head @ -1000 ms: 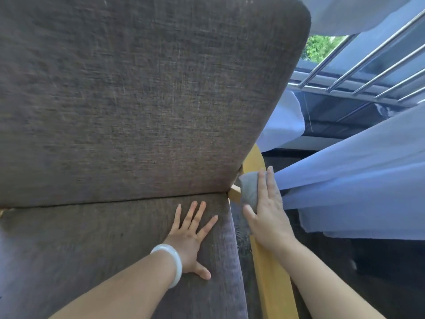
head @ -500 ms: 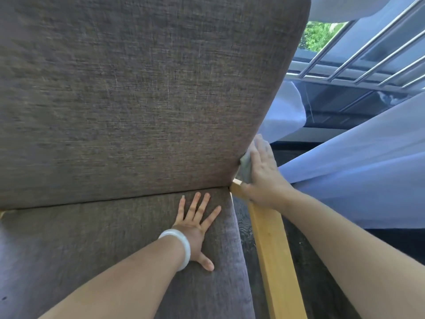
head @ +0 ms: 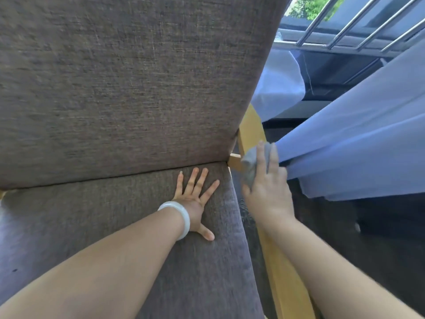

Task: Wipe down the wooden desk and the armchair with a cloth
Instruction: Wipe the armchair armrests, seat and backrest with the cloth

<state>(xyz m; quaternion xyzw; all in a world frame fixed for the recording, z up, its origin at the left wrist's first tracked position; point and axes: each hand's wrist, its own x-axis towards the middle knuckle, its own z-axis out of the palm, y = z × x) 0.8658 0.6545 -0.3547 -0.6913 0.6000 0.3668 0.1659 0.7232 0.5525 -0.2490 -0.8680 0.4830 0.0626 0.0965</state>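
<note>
1. The left hand (head: pixel 195 203) lies palm down on the brown seat cushion (head: pixel 92 215) of the armchair (head: pixel 142 157). Its fingers are straight and spread, the thumb points out to the right, and it holds nothing.
2. Just past those fingertips runs the seam where the seat meets the back cushion (head: pixel 138 77), which rises beyond and above them.
3. A white bangle (head: pixel 181 217) circles the left wrist, behind the palm.
4. The right hand (head: pixel 269 194) is stretched flat with its fingers straight and close together. It presses a grey cloth (head: pixel 249 166) against the armchair's light wooden frame (head: pixel 282 279).
5. The cloth is bunched under the right fingers and to their left, with a fold showing between forefinger and thumb. It touches the frame where the upright post meets the side rail, just beside the back cushion's lower right corner.
6. From under the right palm, the side rail runs back beneath the right forearm.
7. A pale blue curtain (head: pixel 356 146) hangs right against the outer side of the right fingers.
8. Well beyond the right fingertips, metal window bars (head: pixel 345 26) cross the upper right, with green foliage behind them.
</note>
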